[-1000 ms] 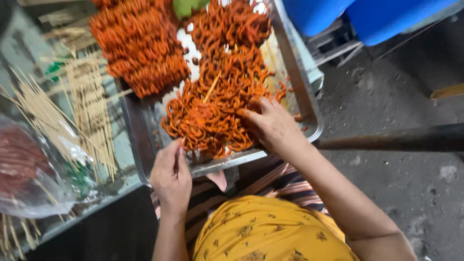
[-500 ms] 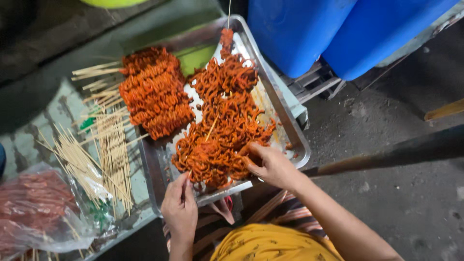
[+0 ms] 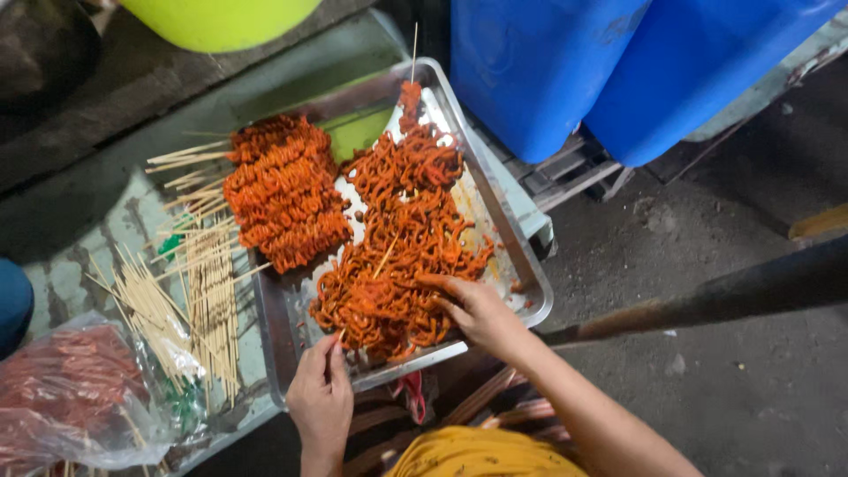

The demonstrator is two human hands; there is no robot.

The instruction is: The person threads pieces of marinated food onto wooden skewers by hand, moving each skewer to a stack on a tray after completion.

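A metal tray (image 3: 521, 274) holds a loose heap of orange-red marinated strips (image 3: 397, 256) and, at its left side, a neat stack of skewered pieces (image 3: 284, 190). My right hand (image 3: 473, 311) rests on the near right edge of the heap, fingers spread and touching the strips. At the tray's near rim, my left hand (image 3: 322, 393) pinches a thin wooden skewer (image 3: 338, 337) whose tip points into the heap. One bare skewer (image 3: 385, 257) lies on top of the heap, and another (image 3: 413, 53) sticks up at the far end.
Bundles of bare wooden skewers (image 3: 190, 291) lie left of the tray. A clear bag of red meat (image 3: 66, 393) sits at the near left. Two blue drums (image 3: 618, 62) stand at the back right, a lime-green tub (image 3: 221, 18) at the back. Dark ground lies to the right.
The view has pulled back and up, so more of the tray and the drums show. My right hand stays on the heap; my left hand has closed on a skewer at the near rim.
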